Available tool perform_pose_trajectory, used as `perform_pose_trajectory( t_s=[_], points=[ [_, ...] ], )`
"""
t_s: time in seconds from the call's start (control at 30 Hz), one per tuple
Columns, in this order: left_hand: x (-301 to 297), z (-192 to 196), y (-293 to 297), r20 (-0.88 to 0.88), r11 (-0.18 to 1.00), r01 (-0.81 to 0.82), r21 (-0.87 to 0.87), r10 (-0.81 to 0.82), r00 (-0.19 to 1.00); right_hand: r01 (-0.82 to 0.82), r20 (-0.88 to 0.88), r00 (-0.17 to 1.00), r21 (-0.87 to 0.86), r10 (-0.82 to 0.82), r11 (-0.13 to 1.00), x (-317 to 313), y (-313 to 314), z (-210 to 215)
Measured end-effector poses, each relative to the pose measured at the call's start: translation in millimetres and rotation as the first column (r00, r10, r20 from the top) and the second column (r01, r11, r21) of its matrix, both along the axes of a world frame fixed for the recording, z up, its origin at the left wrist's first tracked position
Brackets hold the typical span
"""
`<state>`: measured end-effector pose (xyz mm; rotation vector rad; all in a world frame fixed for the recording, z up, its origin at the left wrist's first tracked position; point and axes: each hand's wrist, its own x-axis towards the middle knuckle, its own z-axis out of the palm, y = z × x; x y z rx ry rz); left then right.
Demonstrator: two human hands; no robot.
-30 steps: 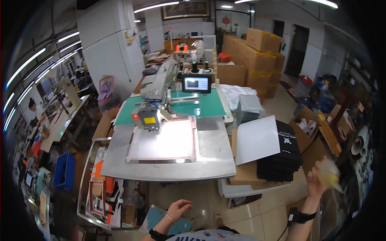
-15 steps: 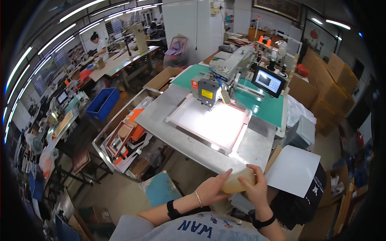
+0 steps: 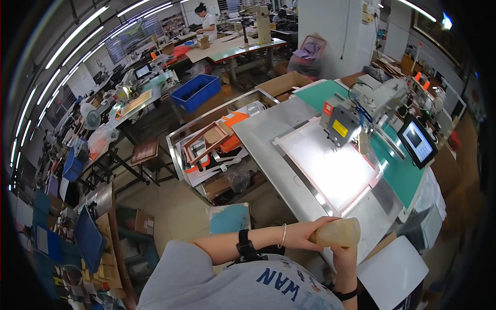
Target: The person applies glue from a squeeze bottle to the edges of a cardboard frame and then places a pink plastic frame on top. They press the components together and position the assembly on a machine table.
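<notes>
Evidently, the left hand (image 3: 302,235) has its fingers closed about the left end of a cloudy pale-yellow plastic container (image 3: 341,233), beside the near edge of the grey metal tabletop (image 3: 268,139). The right hand (image 3: 344,261) is at the container's underside; its fingers are mostly hidden, so their grip cannot be told. In this inspector's judgement, good handling calls for an even, light hold, as the wall looks soft, and for keeping any drip off the flat white sheet (image 3: 310,147) with the pinkish-red border.

That sheet lies on the tabletop beneath a dark-grey sewing-machine head (image 3: 341,124), under strong glare. A black-edged control screen (image 3: 417,142) stands to the right; a loose white sheet (image 3: 393,271) lies beyond the right hand.

On the floor are a blue-topped stool (image 3: 230,218) and, farther off, a blue plastic crate (image 3: 195,93). A co-worker in a white top (image 3: 208,27) stands in the background.
</notes>
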<state>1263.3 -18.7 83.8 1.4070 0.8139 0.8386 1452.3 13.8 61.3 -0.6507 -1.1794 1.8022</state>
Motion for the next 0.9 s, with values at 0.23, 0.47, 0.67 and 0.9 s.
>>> perform_pose_trajectory(
  t_s=[0.23,0.47,0.67,0.9],
  points=[
    [-173.3,-92.4,41.7,-0.467,0.962,-0.269,-0.049,0.216,0.857,0.350,0.064,0.932,0.108,-0.358,0.931,-13.8,97.6,4.2],
    [-314.6,-256.0,-37.5,-0.824,0.656,-0.501,-0.564,-0.493,0.280,0.254,0.267,0.932,0.004,-0.246,0.967,-50.1,181.5,-44.0],
    [-323.8,-356.0,-160.7,-0.647,-0.125,-0.726,-0.676,-0.369,0.667,0.041,0.737,0.668,0.097,-0.099,0.994,-110.4,197.2,-43.6],
    [-264.2,-399.2,-195.9,-0.875,-0.400,-0.783,-0.476,0.126,0.468,-0.124,0.466,0.878,-0.001,0.110,0.992,-167.3,227.2,-46.6]
  ],
)
